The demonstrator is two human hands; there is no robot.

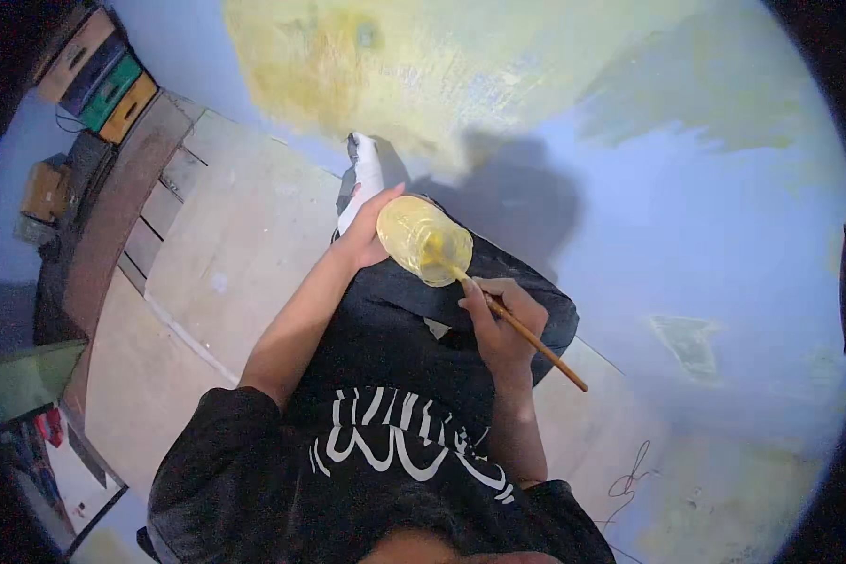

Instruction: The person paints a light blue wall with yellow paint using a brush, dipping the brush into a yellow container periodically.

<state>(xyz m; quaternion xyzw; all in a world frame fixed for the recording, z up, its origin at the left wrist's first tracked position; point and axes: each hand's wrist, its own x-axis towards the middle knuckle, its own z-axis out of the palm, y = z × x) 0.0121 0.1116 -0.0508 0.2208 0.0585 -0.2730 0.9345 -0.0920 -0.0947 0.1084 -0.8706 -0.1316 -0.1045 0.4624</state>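
My left hand (pixel 366 233) is wrapped around the side of a see-through container (pixel 403 224) smeared with pale yellow paint. The container is tilted so its round mouth faces up toward me. In my right hand (pixel 507 321) is a thin paintbrush (pixel 536 344), gripped along its brown wooden handle. The brush's far end reaches into the container's mouth, where yellow shows; its bristles cannot be made out clearly. Both hands are above my lap, over dark trousers (pixel 409 303).
A wall (pixel 648 225) painted blue with yellow patches rises close ahead and to the right. Pale floor (pixel 233 204) lies to the left, beside a long brown ledge (pixel 120 211). Coloured drawers (pixel 116 88) and a cardboard box (pixel 46 190) stand there. A thin cord (pixel 627 483) lies at lower right.
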